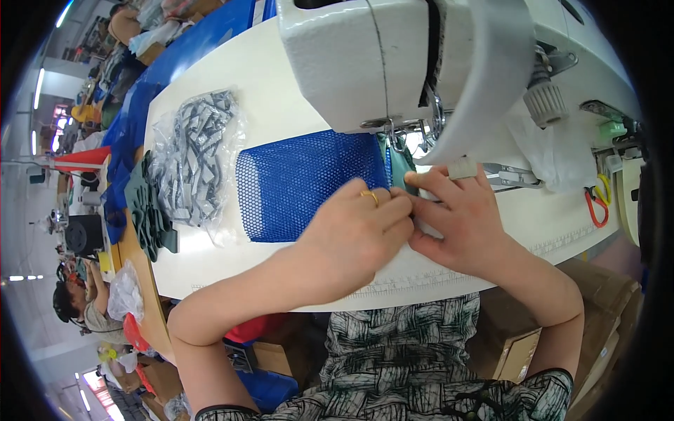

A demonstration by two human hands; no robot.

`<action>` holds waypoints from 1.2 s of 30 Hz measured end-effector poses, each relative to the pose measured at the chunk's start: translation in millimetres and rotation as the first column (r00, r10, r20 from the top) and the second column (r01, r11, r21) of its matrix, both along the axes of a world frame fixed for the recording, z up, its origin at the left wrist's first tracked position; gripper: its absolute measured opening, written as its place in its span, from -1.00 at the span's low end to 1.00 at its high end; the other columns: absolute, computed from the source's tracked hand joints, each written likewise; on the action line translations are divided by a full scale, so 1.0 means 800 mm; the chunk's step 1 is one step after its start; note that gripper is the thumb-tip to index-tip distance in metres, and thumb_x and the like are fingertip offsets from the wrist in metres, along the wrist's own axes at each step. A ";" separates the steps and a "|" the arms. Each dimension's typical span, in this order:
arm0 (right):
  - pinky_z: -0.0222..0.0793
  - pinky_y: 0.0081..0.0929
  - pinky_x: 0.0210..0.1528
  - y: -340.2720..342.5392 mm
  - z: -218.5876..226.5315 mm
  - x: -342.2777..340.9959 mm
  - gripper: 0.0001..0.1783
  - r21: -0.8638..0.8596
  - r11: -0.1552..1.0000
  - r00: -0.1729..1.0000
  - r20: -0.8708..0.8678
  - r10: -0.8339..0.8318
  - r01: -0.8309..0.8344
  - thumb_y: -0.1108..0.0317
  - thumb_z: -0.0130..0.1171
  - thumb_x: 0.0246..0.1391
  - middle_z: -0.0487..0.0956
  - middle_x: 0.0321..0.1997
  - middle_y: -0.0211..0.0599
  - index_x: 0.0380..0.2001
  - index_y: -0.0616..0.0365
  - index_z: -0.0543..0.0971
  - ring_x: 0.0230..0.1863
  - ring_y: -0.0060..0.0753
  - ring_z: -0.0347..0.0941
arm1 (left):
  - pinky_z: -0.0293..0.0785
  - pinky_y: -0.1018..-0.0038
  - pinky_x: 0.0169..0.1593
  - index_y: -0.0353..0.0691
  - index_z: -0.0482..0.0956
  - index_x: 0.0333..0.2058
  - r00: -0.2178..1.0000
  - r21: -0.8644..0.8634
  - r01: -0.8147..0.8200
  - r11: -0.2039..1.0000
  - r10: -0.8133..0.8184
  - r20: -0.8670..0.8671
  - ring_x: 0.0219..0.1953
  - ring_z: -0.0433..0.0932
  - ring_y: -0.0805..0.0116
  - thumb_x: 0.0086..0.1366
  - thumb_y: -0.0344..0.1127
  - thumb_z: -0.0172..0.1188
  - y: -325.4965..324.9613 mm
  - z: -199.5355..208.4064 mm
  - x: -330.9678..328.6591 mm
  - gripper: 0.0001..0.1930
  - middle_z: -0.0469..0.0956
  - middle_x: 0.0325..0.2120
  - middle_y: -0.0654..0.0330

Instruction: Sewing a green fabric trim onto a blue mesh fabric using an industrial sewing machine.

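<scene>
A piece of blue mesh fabric (pixel 302 184) lies flat on the white sewing table, its right edge under the needle area of a white sewing machine (pixel 344 67). Along that edge runs a narrow green fabric strip (pixel 399 165). My left hand (pixel 358 235), a ring on one finger, is closed at the mesh's near right corner; its fingertips are partly hidden. Touching it, my right hand (pixel 456 221) has curled fingers at the strip's near end, just in front of the presser foot (pixel 397 137). A pale band wraps one right finger.
Left of the mesh sits a clear bag of grey pieces (pixel 200 158), beside a pile of dark green fabric pieces (pixel 148 210). Red-and-yellow scissors (pixel 597 205) lie at the right by a crumpled plastic bag (pixel 544 151). A ruler (pixel 400 283) follows the table's front edge. Other people work farther left.
</scene>
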State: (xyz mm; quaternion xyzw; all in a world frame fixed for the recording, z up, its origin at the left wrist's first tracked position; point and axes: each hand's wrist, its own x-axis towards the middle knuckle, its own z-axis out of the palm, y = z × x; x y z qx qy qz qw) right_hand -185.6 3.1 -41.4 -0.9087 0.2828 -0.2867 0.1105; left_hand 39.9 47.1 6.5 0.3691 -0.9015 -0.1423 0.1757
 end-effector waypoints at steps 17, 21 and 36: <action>0.34 -0.31 -0.13 0.000 -0.006 -0.004 -0.83 -0.012 0.995 0.992 0.078 0.099 -0.098 0.40 0.47 -0.11 0.58 -0.25 -0.55 -0.37 0.02 0.73 -0.21 -0.34 0.46 | 0.28 0.31 -0.04 -0.20 0.64 -0.21 0.961 0.185 -0.208 0.960 0.237 -0.146 -0.19 0.51 0.25 0.20 -0.29 0.53 -0.010 -0.010 0.022 -0.73 0.54 -0.29 0.23; 0.35 -0.32 -0.26 -0.001 -0.009 0.003 -0.82 -0.179 0.981 0.985 0.140 0.100 -0.075 0.44 0.49 -0.16 0.62 -0.24 -0.52 -0.40 0.06 0.73 -0.24 -0.33 0.47 | 0.34 0.38 -0.23 -0.30 0.68 -0.26 0.930 0.428 -0.245 0.870 0.335 -0.149 -0.35 0.49 0.35 0.32 -0.29 0.45 -0.022 -0.020 0.017 -0.80 0.54 -0.44 0.21; 0.35 -0.42 -0.43 0.004 -0.023 0.012 -0.81 -0.330 0.941 0.954 0.249 0.165 -0.077 0.49 0.47 -0.05 0.58 -0.20 -0.43 -0.32 0.18 0.68 -0.24 -0.39 0.49 | 0.46 0.57 -0.19 -0.38 0.73 -0.20 0.621 0.821 -0.511 0.255 0.770 0.148 -0.29 0.57 0.56 0.37 -0.28 0.43 -0.047 0.011 -0.029 -0.77 0.70 -0.34 0.26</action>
